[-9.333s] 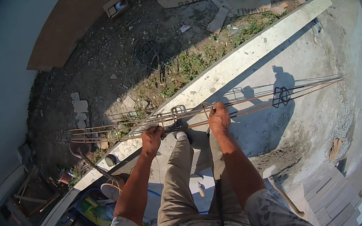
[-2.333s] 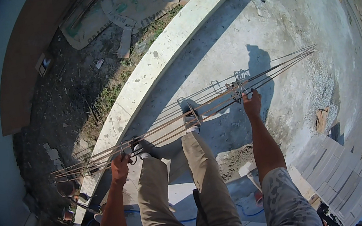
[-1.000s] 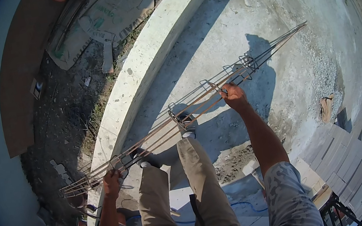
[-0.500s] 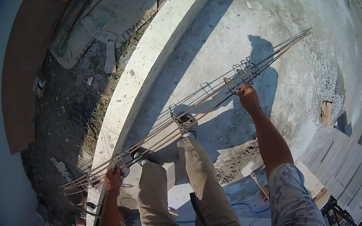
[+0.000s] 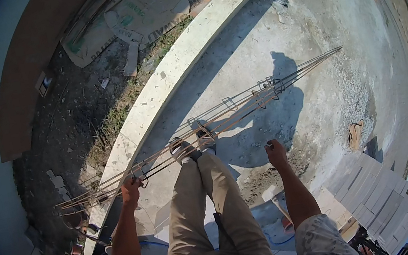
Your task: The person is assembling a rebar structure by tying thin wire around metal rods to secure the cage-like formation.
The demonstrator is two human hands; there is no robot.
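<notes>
A long rebar cage [image 5: 260, 99] of thin brown rods with square stirrups lies slantwise before me, from the low kerb wall at lower left to the concrete at upper right. My left hand [image 5: 130, 189] is closed around its rods near a stirrup, close to the wall. A thin strand, perhaps wire, shows by that hand. My right hand [image 5: 276, 154] is off the cage, above the ground to the right of my legs. Its fingers are curled together; whatever they may hold is too small to make out. The rods pass over my shoes [image 5: 181, 149].
The pale low wall [image 5: 156, 90] curves from lower left to the top. Beyond it lie dirt and flattened sacks [image 5: 150, 11]. Stacked grey blocks [image 5: 372, 197] stand at right, near gravel [image 5: 355, 99] and a brown cloth [image 5: 356, 135]. A hammer-like tool [image 5: 277, 198] lies behind my right forearm.
My right hand has let go of the cage's stirrup and drawn back toward me. The cage's far end sits lower in view. My feet have come together; my left hand keeps its hold.
</notes>
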